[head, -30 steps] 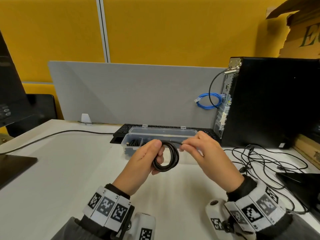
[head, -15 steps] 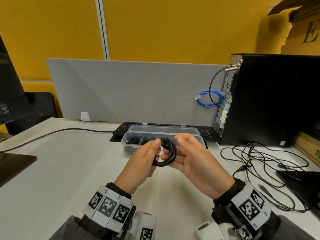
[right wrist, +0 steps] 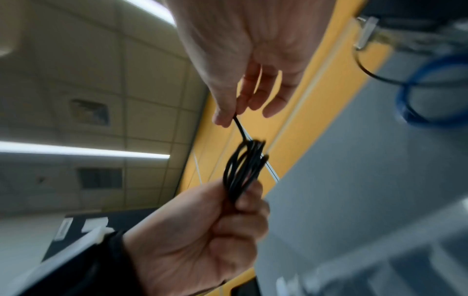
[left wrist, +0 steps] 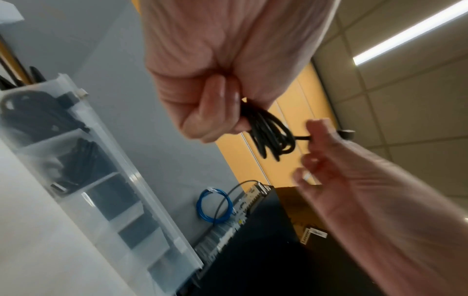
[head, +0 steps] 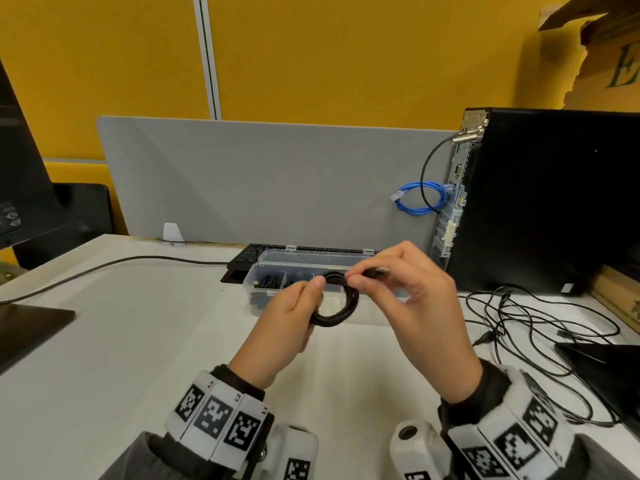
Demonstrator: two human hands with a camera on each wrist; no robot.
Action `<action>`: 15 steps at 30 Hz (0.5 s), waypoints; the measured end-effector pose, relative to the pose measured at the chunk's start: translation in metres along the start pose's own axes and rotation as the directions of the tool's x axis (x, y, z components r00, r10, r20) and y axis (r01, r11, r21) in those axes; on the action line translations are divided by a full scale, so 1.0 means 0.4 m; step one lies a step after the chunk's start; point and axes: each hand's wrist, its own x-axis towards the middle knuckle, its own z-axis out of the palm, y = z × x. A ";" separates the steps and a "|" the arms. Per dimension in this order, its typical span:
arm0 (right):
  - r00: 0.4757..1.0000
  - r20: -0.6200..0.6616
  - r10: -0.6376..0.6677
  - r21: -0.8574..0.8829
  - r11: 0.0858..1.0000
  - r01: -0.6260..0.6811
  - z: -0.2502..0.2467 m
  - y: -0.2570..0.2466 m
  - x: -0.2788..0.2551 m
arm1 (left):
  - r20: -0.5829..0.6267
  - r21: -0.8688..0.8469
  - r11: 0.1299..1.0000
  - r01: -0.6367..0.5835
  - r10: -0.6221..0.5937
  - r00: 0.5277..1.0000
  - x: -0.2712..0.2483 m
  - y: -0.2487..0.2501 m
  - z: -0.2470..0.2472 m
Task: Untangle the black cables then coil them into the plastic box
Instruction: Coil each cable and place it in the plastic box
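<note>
My left hand [head: 298, 306] grips a small coil of black cable [head: 341, 311] above the white desk, fingers curled round one side of the loops [left wrist: 271, 138]. My right hand [head: 398, 289] pinches the cable's free end [right wrist: 239, 125] just right of the coil, the plug [head: 377, 271] sticking out past thumb and forefinger. Behind both hands lies the clear plastic box [head: 263, 271], lid open, with coiled black cables in its left compartments [left wrist: 38, 118]. A loose tangle of black cables [head: 540, 323] lies on the desk to the right.
A black keyboard [head: 242, 258] sits behind the box against the grey divider [head: 277, 181]. A black computer tower [head: 547, 202] with a blue cable loop [head: 419, 199] stands at right. A monitor base [head: 31, 323] is at left, and a dark flat object [head: 606, 368] at right.
My right hand has turned from cupping the coil palm-up to pinching the cable's plug end above it. The left hand keeps its grip on the coil, which has risen slightly.
</note>
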 end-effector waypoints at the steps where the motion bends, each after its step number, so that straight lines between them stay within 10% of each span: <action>1: 0.995 -0.001 -0.102 -0.088 0.991 0.102 -0.006 -0.002 0.000 | -0.036 0.024 1.000 -0.017 0.018 0.999 0.004 -0.003 -0.007; 10: 0.949 0.314 -0.037 -0.587 0.777 0.225 0.006 0.023 -0.016 | -0.038 -0.222 0.966 -0.134 0.129 0.991 -0.002 0.020 -0.014; 15: 0.864 0.470 0.180 -0.252 0.966 -0.064 0.012 -0.018 -0.024 | -0.042 -0.115 0.978 -0.171 0.168 0.985 0.000 0.005 -0.002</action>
